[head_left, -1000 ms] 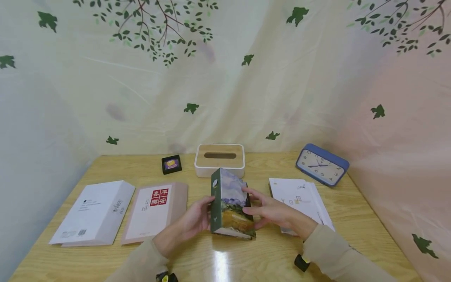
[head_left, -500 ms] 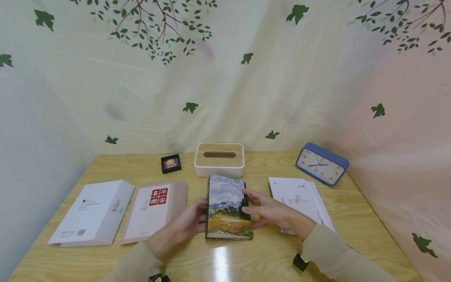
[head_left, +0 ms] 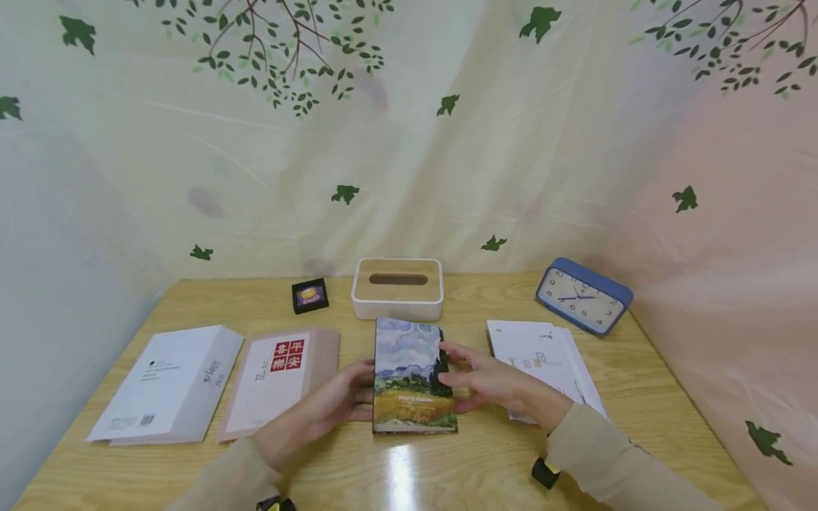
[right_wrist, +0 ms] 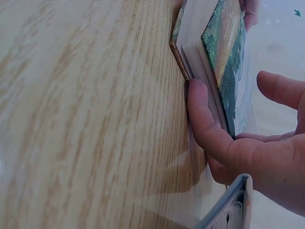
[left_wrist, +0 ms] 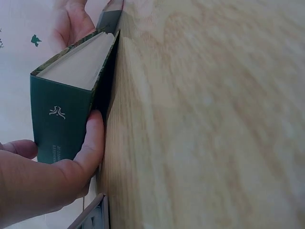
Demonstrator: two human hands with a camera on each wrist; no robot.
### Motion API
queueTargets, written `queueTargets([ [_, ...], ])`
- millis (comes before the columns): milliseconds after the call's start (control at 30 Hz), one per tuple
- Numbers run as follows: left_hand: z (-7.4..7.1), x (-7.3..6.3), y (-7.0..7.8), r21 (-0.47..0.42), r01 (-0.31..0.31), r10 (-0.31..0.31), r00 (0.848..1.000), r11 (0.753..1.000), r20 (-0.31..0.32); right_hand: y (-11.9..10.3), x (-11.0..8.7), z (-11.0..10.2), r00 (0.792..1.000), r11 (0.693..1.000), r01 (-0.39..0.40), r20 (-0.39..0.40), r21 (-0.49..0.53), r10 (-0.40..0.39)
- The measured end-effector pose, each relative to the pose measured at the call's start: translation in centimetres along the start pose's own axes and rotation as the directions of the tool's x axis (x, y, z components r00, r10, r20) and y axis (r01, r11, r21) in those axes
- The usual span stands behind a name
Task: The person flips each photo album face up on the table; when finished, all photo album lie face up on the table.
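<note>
A thick photo album (head_left: 409,376) with a painted landscape cover and a dark green spine (left_wrist: 59,112) lies between the two hands, front cover up. My left hand (head_left: 339,401) grips the spine side, one finger at the spine's lower edge and the thumb at its upper edge, as the left wrist view shows. My right hand (head_left: 492,380) is at the page edge (right_wrist: 200,52); in the right wrist view one finger touches the lower cover's corner and the thumb (right_wrist: 281,90) stands off the front cover. The back cover is mostly hidden.
A white book (head_left: 160,380) and a pinkish book (head_left: 275,383) with red characters lie left. Right are white booklets (head_left: 537,355) and a blue clock (head_left: 583,298). Behind stand a tissue box (head_left: 397,309) and a small black frame (head_left: 297,301). A printed curtain (head_left: 409,142) surrounds the table.
The photo album has turned from showing its spine to lying flatter, front cover up, and has come down slightly. My left hand has shifted a little left with it; my right hand has barely moved.
</note>
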State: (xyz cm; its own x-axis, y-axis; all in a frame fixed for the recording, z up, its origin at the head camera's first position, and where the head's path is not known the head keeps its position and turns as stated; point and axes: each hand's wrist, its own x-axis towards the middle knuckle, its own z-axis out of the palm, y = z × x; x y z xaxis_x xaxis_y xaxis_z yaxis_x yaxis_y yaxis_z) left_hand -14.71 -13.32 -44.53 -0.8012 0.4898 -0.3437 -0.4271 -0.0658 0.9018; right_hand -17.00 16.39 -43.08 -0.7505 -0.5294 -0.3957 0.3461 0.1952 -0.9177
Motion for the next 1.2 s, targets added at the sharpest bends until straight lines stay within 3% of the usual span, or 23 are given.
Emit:
queueTargets([
  [300,0.2,-1.2,0.4,0.075,0.02,-0.014,0.997,0.997,-0.077,-0.1,0.2,0.1,1.0,1.0,-0.012,0.003,-0.018,0.012],
  [600,1.3,-1.3,0.3,0.141,-0.002,0.013,0.997,0.99,-0.076,0.3,-0.6,-0.1,1.0,1.0,-0.006,0.0,0.005,0.006],
  [867,1.3,-1.5,0.3,0.152,-0.022,0.038,0.994,0.988,-0.104,-0.1,-0.4,0.2,1.0,1.0,-0.012,-0.006,-0.011,0.012],
  [1200,0.8,-1.6,0.5,0.156,-0.032,0.043,0.997,0.987,-0.07,-0.2,-0.6,0.1,1.0,0.999,-0.005,-0.006,-0.037,0.005],
])
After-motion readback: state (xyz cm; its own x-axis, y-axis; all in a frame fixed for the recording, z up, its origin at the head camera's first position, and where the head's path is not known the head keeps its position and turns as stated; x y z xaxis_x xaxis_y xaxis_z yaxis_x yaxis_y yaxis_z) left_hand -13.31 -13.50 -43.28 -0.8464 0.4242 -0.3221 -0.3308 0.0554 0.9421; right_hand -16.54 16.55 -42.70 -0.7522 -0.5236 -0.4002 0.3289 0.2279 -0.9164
